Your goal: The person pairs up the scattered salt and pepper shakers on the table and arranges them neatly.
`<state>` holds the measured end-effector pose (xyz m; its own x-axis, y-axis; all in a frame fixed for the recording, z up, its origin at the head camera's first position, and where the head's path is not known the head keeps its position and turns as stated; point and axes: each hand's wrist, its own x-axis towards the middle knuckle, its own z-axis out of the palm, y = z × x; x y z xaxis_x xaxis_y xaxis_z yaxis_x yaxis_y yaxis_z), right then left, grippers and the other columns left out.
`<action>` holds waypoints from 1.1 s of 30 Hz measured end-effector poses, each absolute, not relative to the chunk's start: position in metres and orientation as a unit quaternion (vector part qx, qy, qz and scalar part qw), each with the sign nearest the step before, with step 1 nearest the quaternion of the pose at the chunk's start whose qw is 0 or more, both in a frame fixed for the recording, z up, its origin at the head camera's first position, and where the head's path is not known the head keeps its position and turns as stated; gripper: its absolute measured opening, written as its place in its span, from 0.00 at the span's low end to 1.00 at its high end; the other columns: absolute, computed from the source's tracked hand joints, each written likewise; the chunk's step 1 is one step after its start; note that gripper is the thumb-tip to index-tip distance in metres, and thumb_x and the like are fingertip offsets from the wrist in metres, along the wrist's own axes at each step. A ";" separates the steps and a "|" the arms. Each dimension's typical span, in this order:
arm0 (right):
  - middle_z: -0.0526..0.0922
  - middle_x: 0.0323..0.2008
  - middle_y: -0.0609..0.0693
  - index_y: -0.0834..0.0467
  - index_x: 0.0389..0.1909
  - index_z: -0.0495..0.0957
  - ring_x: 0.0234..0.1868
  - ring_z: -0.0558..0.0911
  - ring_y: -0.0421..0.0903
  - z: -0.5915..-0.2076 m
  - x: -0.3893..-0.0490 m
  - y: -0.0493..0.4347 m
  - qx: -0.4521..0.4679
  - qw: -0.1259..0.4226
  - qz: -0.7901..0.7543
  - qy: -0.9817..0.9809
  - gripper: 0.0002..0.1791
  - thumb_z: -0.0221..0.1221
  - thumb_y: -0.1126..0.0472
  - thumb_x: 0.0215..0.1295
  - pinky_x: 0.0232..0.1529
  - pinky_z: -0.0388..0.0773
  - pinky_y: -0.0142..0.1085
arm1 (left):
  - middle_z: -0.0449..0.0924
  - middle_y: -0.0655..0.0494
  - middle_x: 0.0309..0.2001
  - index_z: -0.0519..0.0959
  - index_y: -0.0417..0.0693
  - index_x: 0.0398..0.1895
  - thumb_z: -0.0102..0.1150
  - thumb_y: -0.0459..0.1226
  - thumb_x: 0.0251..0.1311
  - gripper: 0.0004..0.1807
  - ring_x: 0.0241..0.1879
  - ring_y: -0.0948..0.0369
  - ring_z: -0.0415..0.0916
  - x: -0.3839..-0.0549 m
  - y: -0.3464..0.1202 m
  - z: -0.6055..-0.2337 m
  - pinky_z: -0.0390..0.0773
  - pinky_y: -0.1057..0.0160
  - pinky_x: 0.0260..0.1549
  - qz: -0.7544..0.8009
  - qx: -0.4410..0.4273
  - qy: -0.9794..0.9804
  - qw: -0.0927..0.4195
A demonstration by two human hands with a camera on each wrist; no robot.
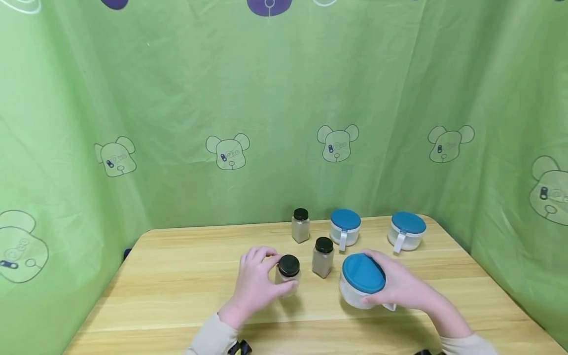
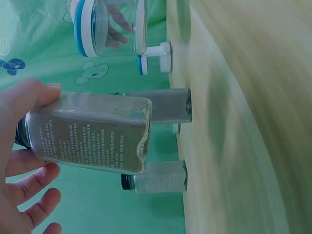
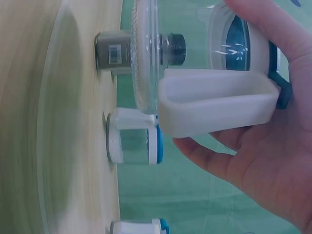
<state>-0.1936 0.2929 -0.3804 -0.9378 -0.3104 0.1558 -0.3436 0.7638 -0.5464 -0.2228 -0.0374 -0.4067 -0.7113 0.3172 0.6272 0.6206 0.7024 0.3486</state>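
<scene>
My left hand (image 1: 254, 283) pinches a square spice jar (image 2: 90, 134) between thumb and fingers near its black lid. The jar hangs above the table, with brownish powder and white printed text on its side. On the right, my right hand (image 1: 401, 283) grips a round clear seasoning pot (image 1: 364, 273) around its blue lid and upper side. Its white handle (image 3: 219, 105) points toward the right wrist camera, and its base is raised off the wood. A second spice jar (image 1: 322, 259) stands upright between the two held things.
Farther back on the wooden table (image 1: 177, 276) stand a third spice jar (image 1: 301, 229) and two blue-lidded seasoning pots, one behind the held pot (image 1: 345, 228) and one near the right back corner (image 1: 407, 231). A green curtain (image 1: 275, 98) hangs behind the table and along both sides.
</scene>
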 end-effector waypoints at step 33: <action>0.75 0.58 0.57 0.59 0.67 0.61 0.55 0.77 0.56 -0.390 -0.208 0.222 0.231 -0.012 0.340 -0.911 0.56 0.77 0.44 0.37 0.49 0.79 0.50 | 0.80 0.58 0.46 0.85 0.47 0.43 0.77 0.57 0.36 0.32 0.52 0.57 0.73 -0.254 -0.085 -0.404 0.67 0.51 0.56 -0.278 -0.267 -0.895 0.224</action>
